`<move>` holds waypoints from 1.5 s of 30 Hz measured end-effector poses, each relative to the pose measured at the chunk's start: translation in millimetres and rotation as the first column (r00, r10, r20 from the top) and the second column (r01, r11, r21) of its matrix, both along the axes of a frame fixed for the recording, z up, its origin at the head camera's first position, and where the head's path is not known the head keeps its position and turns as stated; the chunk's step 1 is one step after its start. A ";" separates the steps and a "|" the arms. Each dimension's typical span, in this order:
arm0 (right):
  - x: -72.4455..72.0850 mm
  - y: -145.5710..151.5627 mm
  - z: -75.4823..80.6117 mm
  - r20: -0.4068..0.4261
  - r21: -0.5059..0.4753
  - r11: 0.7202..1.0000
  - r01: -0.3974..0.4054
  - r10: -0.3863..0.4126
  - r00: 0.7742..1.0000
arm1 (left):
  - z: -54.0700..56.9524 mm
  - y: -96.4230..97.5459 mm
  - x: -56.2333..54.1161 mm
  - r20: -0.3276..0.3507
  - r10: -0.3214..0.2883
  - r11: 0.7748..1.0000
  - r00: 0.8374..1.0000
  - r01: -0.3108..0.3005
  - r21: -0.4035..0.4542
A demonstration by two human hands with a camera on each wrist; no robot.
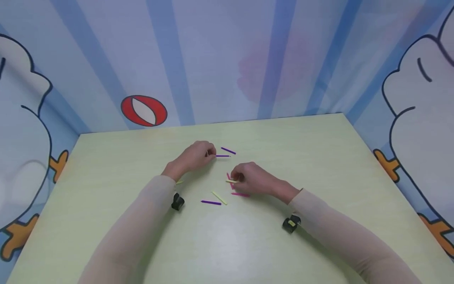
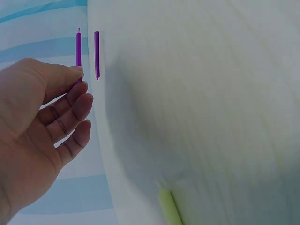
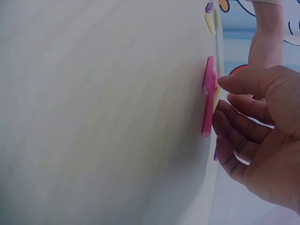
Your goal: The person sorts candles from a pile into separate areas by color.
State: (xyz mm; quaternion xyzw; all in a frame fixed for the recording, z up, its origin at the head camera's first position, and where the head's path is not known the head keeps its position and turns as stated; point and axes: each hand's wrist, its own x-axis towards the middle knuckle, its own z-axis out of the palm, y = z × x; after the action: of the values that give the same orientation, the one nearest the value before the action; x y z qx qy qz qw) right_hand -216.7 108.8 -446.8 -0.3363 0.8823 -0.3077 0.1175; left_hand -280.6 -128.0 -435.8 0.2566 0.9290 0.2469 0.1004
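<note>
Thin birthday candles in purple, yellow and pink lie on the pale table. At the far side my left hand (image 1: 198, 155) pinches a purple candle (image 2: 78, 49) between thumb and fingertips. Beside it lies a second purple candle (image 1: 228, 150). Nearer the middle, my right hand (image 1: 254, 179) pinches a yellow candle (image 1: 231, 181), partly hidden by the fingers. Just under those fingertips lies a pink candle (image 1: 228, 175), and another pink candle (image 1: 240, 194) lies nearer to me; both show close up in the right wrist view, overlapping.
A yellow candle (image 1: 219, 198) and a purple candle (image 1: 211, 202) lie near each other in front of the hands. Another yellow candle (image 2: 169, 206) is mostly hidden by the left wrist in the head view. A printed cloth wall (image 1: 227, 59) borders the table (image 1: 283, 138).
</note>
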 end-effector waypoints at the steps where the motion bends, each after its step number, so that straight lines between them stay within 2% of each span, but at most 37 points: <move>1: 0.2 -0.1 0.1 0.004 0.003 1.000 0.001 -0.001 1.000 | -0.9 0.3 -1.5 0.000 0.004 1.000 1.000 -0.004 -0.003; 9: 1.5 0.1 0.2 0.023 0.013 1.000 0.012 -0.012 1.000 | -5.3 3.4 -11.6 -0.005 0.010 1.000 1.000 -0.010 -0.003; 19: 2.5 -0.2 -0.6 0.008 0.028 1.000 -0.004 0.003 1.000 | -17.3 9.4 -20.2 -0.006 0.031 0.999 1.000 -0.031 -0.044; 24: 1.5 -0.4 -3.2 0.004 0.039 0.999 -0.006 0.006 1.000 | -15.6 11.9 -21.6 -0.027 0.020 0.998 0.999 -0.021 -0.058; 32: 2.0 0.9 -1.4 0.007 0.042 0.999 -0.005 0.005 1.000 | -12.8 16.1 -25.1 -0.012 0.027 0.996 1.000 -0.028 -0.079; 45: 4.3 2.9 -0.9 0.019 0.060 0.998 -0.012 0.011 1.000 | -14.9 18.2 -27.7 -0.017 0.033 0.996 0.999 -0.034 -0.083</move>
State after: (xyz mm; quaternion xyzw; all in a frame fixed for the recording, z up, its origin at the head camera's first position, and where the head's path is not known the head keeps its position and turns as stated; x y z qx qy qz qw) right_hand -212.4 111.7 -447.8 -0.3349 0.8879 -0.2837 0.1377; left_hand -308.3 -109.9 -450.6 0.2387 0.9435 0.2073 0.0996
